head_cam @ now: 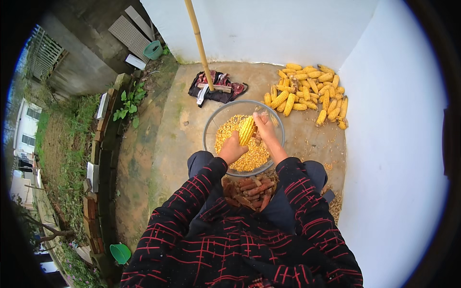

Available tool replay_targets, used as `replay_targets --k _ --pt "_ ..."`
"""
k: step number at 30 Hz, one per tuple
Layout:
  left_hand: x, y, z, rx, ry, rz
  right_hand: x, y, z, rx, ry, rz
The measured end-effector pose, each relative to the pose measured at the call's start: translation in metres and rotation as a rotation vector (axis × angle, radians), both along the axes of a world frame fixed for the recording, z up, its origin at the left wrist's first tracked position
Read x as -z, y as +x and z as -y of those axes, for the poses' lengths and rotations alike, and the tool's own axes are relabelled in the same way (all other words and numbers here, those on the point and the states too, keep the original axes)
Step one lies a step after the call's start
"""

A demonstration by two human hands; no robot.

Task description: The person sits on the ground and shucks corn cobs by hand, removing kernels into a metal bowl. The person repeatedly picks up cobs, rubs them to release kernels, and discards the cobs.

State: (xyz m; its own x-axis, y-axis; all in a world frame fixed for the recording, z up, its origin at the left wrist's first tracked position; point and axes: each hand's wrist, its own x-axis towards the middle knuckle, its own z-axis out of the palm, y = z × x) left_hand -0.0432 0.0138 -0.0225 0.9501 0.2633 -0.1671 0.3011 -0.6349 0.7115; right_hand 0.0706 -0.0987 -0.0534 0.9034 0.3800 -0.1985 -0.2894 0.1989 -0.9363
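My left hand (232,148) grips the lower end of a yellow ear of corn (247,130), its kernels still on the side I see. Against the ear's right side, my right hand (265,129) has its thumb up and its fingers around what looks like a bare reddish corncob (264,117), mostly hidden by the hand. Both hands are over a round mesh basket with a grey rim (204,134). Loose corn kernels (248,162) cover much of its bottom. Between my knees, below the basket, lies a heap of stripped red cobs (254,190).
Unshelled ears of corn (306,88) are piled by the white wall (270,32). A bamboo pole (200,43) stands at a bundle of dark cloth (230,93). A low brick border (104,154) edges the concrete floor (173,122). Green buckets (120,253) stand on the left.
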Motion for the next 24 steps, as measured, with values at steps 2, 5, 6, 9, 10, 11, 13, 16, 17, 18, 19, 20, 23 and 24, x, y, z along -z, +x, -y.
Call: replay_targets --k 2,5,6,9,10,11,13,16,17,18,19,20,23,24 --pt "0.0 -0.004 -0.001 -0.041 0.13 0.019 -0.03 -0.007 -0.002 -0.042 0.128 -0.359" --pt "-0.008 -0.01 0.014 0.03 0.39 0.091 -0.025 -0.007 0.003 -0.121 0.271 -0.475" --pt "-0.008 -0.01 0.022 0.045 0.457 0.081 -0.019 -0.007 0.003 -0.063 0.174 -0.415" --pt "-0.008 -0.009 0.035 0.099 0.437 0.041 0.003 -0.007 0.002 0.076 -0.102 -0.12" --pt "-0.007 -0.008 0.032 0.112 0.409 0.023 0.007 -0.007 0.002 0.098 -0.186 0.056" --pt "-0.007 -0.006 0.028 0.125 0.381 0.006 0.011 -0.006 0.003 0.12 -0.271 0.232" --pt "-0.012 -0.004 0.014 0.115 0.226 -0.062 -0.004 -0.007 0.003 0.056 -0.382 0.283" --pt "-0.009 -0.003 0.003 0.125 0.099 -0.048 0.004 -0.001 0.006 0.027 -0.309 0.231" --pt "-0.008 -0.004 0.001 0.114 0.063 -0.055 0.01 0.002 0.006 0.018 -0.223 0.152" --pt "-0.012 -0.006 -0.001 0.094 0.027 -0.067 0.004 0.002 0.003 0.0 -0.134 0.071" --pt "-0.014 -0.008 -0.003 0.074 -0.009 -0.077 -0.002 0.001 0.003 -0.021 -0.108 -0.041" --pt "-0.01 -0.009 -0.004 0.066 0.047 -0.056 -0.008 0.001 0.005 -0.041 -0.081 -0.153" --pt "-0.013 -0.011 0.002 0.123 0.292 -0.041 -0.01 0.004 0.007 -0.111 0.033 -0.403" --pt "-0.011 -0.013 0.006 0.148 0.404 -0.002 -0.024 -0.003 0.006 -0.103 0.041 -0.446"
